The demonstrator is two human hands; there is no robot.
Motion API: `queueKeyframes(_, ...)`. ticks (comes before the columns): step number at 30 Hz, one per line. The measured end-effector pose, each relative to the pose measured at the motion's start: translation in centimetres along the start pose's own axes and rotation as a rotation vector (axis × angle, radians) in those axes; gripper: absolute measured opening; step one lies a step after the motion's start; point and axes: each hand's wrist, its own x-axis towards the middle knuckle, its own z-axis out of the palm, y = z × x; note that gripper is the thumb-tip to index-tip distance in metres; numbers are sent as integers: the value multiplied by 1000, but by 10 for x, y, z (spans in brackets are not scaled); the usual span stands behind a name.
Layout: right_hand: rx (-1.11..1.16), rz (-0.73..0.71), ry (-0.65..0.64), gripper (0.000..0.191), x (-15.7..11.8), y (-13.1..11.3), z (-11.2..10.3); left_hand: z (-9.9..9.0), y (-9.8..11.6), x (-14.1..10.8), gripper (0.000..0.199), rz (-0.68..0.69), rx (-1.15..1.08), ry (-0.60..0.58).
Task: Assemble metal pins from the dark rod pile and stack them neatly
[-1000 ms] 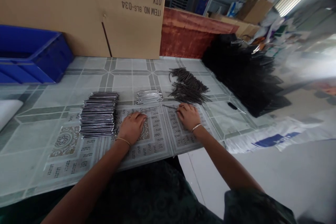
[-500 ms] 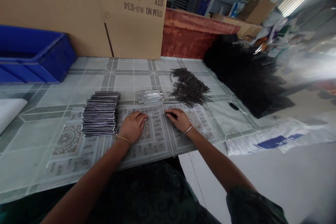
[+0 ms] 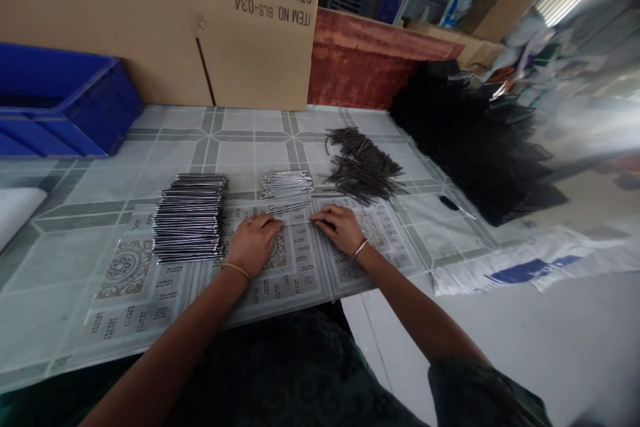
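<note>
Head view: near the silver pile [image 3: 286, 185], our left hand [image 3: 253, 245] and right hand [image 3: 342, 229] pinch a thin rod [image 3: 297, 222] between them; let's hold it straight.

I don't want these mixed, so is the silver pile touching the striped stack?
Apart: the head view shows tablecloth between the striped stack and the silver pile.
</note>
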Motion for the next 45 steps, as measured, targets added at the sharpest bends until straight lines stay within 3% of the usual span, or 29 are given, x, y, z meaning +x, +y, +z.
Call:
queueKeyframes(4, -70, -71, -36, 16, 7, -20, 3, 2, 7, 0, 23, -24, -186, 80)
queueKeyframes(8, 58, -95, 9, 20, 21, -45, 17, -2, 20, -5, 22, -253, -581, 257)
queueKeyframes(11, 207, -109, 51, 15, 37, -68, 30, -19, 16, -17, 22, -366, -702, 361)
queueKeyframes(15, 405, -204, 29, 6, 67, -116, 55, -56, -13, -48, 24, -333, -507, 508)
queueKeyframes(18, 330, -283, -2, 7, 94, -161, 83, -78, -45, -74, 24, -278, -178, 592)
queueKeyframes(21, 138, -294, -78, 11, 114, -198, 109, -83, -71, -92, 30, -297, 52, 530)
queueKeyframes(23, 23, -296, -120, 14, 118, -209, 116, -80, -82, -99, 34, -332, 105, 456)
queueKeyframes(25, -36, -324, -111, 19, 114, -203, 109, -76, -86, -102, 35, -345, 97, 410)
queueKeyframes(28, -100, -290, -34, 28, 99, -158, 72, -74, -84, -104, 32, -347, 81, 414)
queueKeyframes(32, -349, 94, -28, 28, 69, -60, 17, -79, -72, -102, 30, -409, 229, 475)
queueKeyframes(35, -447, 260, -64, 28, 49, -11, 1, -74, -50, -86, 28, -337, 271, 414)
queueKeyframes(37, -465, 259, -62, 27, 41, 0, 0, -63, -29, -65, 28, -193, 239, 290)
queueKeyframes(40, -504, 239, -54, 23, 36, -5, 0, -40, 2, -27, 31, -47, 248, 86)
queueKeyframes(45, -414, 136, -38, 20, 16, -13, -4, -21, 22, 16, 35, -141, 335, -124)
